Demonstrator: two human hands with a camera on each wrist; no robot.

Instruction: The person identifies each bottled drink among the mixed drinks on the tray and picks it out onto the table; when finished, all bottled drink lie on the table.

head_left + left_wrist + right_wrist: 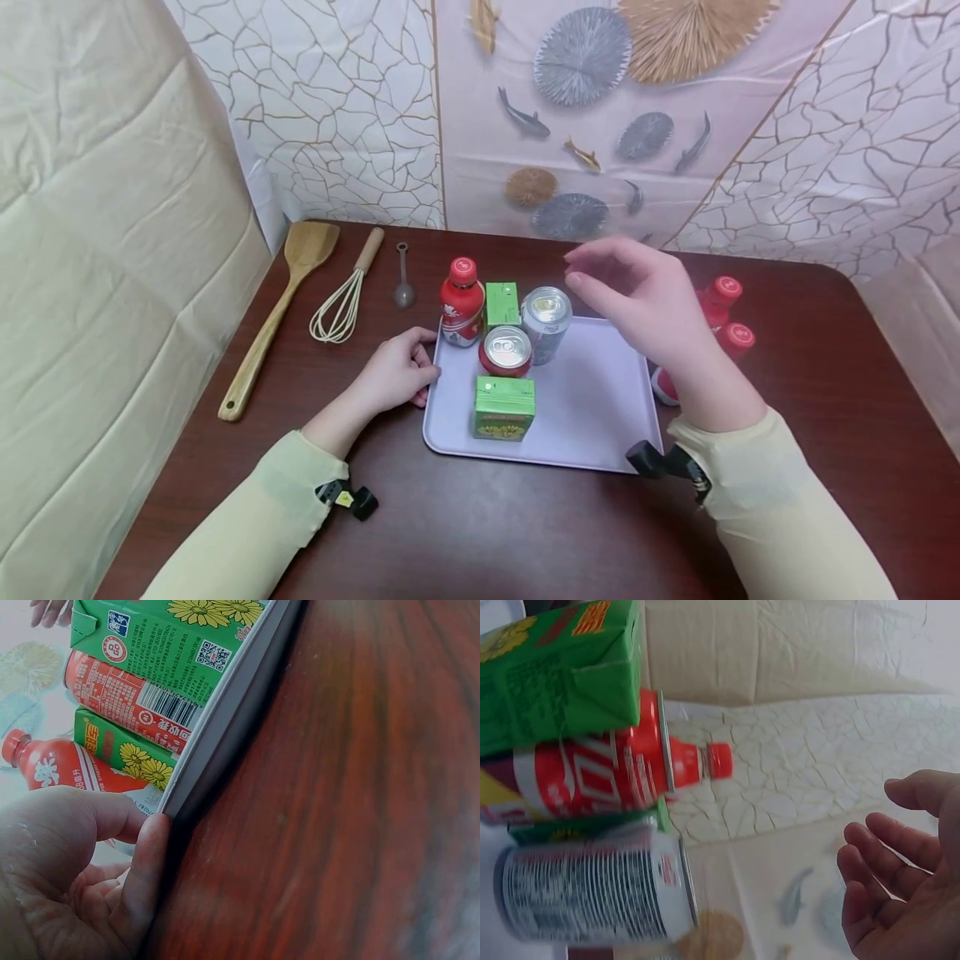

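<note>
My left hand (397, 371) pinches the left rim of a pale lilac tray (592, 408); the left wrist view has thumb and finger meeting at that rim (217, 720). On the tray's left half stand a red bottle (462, 304), a green drink carton (502, 303), a silver can (547, 317), a red can (506, 350) and a second green carton (504, 410) in front. Above the tray's back right, beyond the silver can, my right hand (645, 300) hovers with loosely bent fingers, holding nothing. In the right wrist view a gap separates it from the silver can (592, 889).
Red-capped bottles (726, 292) stand right of the tray, partly hidden by my right arm. To the left lie a wooden spatula (277, 317), a whisk (345, 296) and a grey measuring spoon (403, 279). A patterned cloth (337, 108) hangs behind the dark wooden table (480, 533).
</note>
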